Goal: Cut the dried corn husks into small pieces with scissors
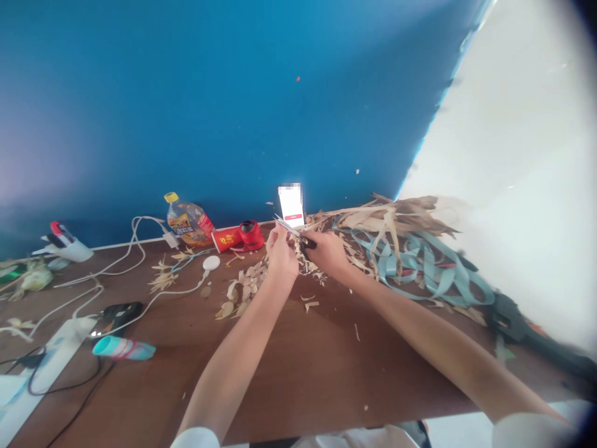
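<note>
Brown table, roomy toward near edge; blue wall far, dried strips right. Right hand: fingers curled round scissors. Left hand: fingers bent, can't tell whether gripping.

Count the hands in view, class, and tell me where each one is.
2. The left hand is just right of the pale, petal-like pieces; the right hand holds the scissors beside it. No other hand shows.
</note>
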Demonstrator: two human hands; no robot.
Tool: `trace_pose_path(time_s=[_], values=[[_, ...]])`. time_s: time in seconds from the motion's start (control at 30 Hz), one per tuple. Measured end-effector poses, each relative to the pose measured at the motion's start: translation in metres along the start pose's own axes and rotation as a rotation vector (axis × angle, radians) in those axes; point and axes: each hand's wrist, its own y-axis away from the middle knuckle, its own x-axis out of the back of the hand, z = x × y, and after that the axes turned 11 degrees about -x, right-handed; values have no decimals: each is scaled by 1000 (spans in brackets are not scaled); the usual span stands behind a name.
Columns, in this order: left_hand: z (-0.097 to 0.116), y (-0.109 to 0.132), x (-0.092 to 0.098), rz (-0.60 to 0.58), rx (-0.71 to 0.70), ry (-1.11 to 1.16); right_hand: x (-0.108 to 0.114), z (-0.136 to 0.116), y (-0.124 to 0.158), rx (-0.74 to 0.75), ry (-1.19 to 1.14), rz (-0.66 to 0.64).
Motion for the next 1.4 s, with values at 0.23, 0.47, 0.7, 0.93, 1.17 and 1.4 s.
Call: trace_pose_path(time_s=[0.23,0.47,0.7,0.93,1.17,1.4], values=[[6,0,0,-32,-72,-107,8,-4,-2,35,-11,-32],[6,-3,1,-90,-116,-169,20,-5,-7,66,-141,-108],[1,-13,10,-157,-244,-304,24,3,-16,75,-201,-157],[0,-10,9,-156,-148,-222,19,4,-15,79,-188,-134],[2,-14,12,-188,-179,-327,20,11,-21,158,-181,-148],[7,-18,14,-288,-236,-401,27,15,-27,186,-244,-200]])
